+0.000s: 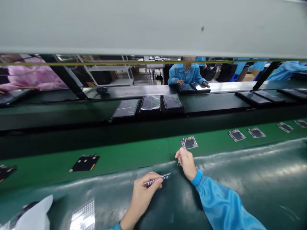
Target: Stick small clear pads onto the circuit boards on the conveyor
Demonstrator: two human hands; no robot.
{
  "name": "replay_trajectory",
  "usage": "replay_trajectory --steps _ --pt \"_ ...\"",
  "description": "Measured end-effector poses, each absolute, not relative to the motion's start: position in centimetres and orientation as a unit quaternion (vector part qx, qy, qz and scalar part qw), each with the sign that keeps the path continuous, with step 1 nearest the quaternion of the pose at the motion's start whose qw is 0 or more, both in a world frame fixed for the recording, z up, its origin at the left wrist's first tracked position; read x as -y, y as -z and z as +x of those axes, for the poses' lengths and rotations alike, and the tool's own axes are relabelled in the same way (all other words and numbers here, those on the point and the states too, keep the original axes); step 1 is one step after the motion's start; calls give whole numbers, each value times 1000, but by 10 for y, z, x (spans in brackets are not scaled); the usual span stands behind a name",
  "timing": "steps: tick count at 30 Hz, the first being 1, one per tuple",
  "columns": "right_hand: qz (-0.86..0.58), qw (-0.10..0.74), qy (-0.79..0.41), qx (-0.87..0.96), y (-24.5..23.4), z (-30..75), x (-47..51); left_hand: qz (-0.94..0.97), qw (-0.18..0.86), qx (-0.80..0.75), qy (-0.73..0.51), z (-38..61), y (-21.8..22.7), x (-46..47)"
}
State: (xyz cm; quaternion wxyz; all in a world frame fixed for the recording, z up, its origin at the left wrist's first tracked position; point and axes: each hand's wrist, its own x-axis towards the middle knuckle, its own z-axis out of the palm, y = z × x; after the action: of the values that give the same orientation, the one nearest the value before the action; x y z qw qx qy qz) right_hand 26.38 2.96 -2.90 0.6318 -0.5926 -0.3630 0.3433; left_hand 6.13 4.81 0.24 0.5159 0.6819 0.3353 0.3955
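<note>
Low in the middle, my left hand (146,189) pinches a narrow dark strip (165,176) with a row of small pale squares along it. To its right, my right hand (186,162) is closed around a thin pair of metal tweezers (184,143). The tweezers' tips reach over a circuit board (191,142) lying on the green belt; whether they touch it I cannot tell. A sheet with a grid of small shiny squares (83,216) lies on the dark green mat, left of my left hand.
More circuit boards (237,135) lie along the green belt (134,153) to the right, and a black board (85,163) to the left. Flat panels in black trays (150,103) stand behind. Across the line sits a person in blue (176,72). A pale overhead panel (144,25) spans the top.
</note>
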Motion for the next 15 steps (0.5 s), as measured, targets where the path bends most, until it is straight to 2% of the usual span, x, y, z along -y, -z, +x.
replay_trajectory --steps 7,15 --pt "-574 625 -339 407 32 262 -23 686 537 -319 -373 78 12 -46" --pt "-590 600 -269 469 26 260 -28 700 539 -299 -361 73 32 -52"
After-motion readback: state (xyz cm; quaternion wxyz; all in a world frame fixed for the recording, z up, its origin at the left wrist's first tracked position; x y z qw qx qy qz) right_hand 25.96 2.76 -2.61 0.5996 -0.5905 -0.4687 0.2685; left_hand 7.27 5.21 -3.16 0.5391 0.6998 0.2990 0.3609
